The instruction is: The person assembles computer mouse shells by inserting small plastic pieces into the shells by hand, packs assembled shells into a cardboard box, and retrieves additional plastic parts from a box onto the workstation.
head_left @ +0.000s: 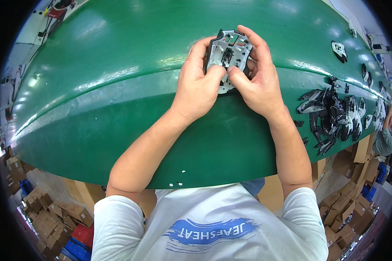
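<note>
Above the far half of the green table, both my hands hold a plastic computer mouse shell (240,53), its pale ribbed inside turned up and its rim black. A small black part (227,55) sits near its middle. My left hand (195,87) is closed round the left edge, thumb pressing inside the shell. Round the right edge curls my right hand (263,85), its thumb tip close beside the left one. The fingers under the shell are mostly hidden.
A heap of black and white plastic pieces (331,111) lies on the table (217,148) at right. Beyond it rests a white-and-black shell (339,51). Cardboard boxes (78,213) stand below on both sides. A co-worker (384,141) is at the far right.
</note>
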`<state>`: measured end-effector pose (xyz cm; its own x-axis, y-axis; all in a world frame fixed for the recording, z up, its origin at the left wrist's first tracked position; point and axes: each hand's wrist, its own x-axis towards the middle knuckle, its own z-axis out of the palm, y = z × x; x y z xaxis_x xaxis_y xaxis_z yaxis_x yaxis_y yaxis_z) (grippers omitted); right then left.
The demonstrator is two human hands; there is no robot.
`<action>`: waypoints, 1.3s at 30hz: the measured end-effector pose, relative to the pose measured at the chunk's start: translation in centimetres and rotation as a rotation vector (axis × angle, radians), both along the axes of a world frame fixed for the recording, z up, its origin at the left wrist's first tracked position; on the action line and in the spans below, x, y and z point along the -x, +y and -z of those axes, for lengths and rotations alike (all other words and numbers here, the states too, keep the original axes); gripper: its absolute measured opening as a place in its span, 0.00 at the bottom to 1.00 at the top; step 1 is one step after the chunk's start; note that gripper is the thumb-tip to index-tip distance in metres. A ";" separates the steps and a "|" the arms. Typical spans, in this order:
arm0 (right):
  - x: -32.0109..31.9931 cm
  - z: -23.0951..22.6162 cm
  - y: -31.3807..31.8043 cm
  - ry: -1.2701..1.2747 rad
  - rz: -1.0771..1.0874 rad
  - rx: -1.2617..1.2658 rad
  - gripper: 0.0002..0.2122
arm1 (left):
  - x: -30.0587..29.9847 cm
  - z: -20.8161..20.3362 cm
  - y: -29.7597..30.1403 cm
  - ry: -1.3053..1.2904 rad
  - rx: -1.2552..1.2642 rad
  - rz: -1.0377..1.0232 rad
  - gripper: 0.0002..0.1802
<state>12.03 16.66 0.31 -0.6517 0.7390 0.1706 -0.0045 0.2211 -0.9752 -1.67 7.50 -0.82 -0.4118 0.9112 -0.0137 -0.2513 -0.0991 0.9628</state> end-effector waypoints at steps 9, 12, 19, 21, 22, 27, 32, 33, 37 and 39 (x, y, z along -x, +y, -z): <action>0.2 -0.4 -0.7 -0.067 0.060 -0.092 0.35 | -0.1 -0.9 -0.5 0.504 0.207 -0.078 0.26; 0.1 -0.6 -0.6 -0.012 0.039 -0.056 0.34 | -0.3 -0.5 -0.4 0.517 0.137 -0.110 0.25; -0.1 -1.6 -0.2 -0.047 0.040 -0.070 0.32 | -0.8 -0.4 0.2 0.378 0.066 -0.127 0.23; 0.1 -1.4 -0.1 -0.044 0.040 -0.070 0.33 | -0.4 -0.5 0.4 0.376 0.069 -0.137 0.23; 0.3 -1.4 -0.1 -0.038 0.037 -0.069 0.33 | 0.3 -0.4 0.2 0.419 0.065 -0.094 0.24; 1.6 -0.3 0.3 0.141 0.015 -0.023 0.34 | 2.2 -0.8 -0.7 0.196 -0.009 0.180 0.32; -1.3 -1.0 0.0 0.174 -0.025 0.056 0.35 | -0.2 -2.5 -2.2 -0.548 0.009 0.426 0.32; -1.0 -1.3 -0.9 0.215 -0.072 0.055 0.35 | -0.6 -2.4 -3.2 -0.596 0.003 0.465 0.34; 0.5 -0.6 -4.2 0.071 -0.396 0.028 0.38 | 0.5 -1.3 -11.9 -0.590 -0.143 0.319 0.33; 0.1 -1.7 -5.8 -0.070 -0.592 0.095 0.42 | 1.1 -1.4 -17.5 -0.572 0.005 0.230 0.33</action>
<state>11.93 10.89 2.05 -0.9643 0.2572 0.0630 -0.0348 0.1125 -0.9930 -2.72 -9.96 0.58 -0.1310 0.9752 -0.1786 -0.7428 0.0228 0.6691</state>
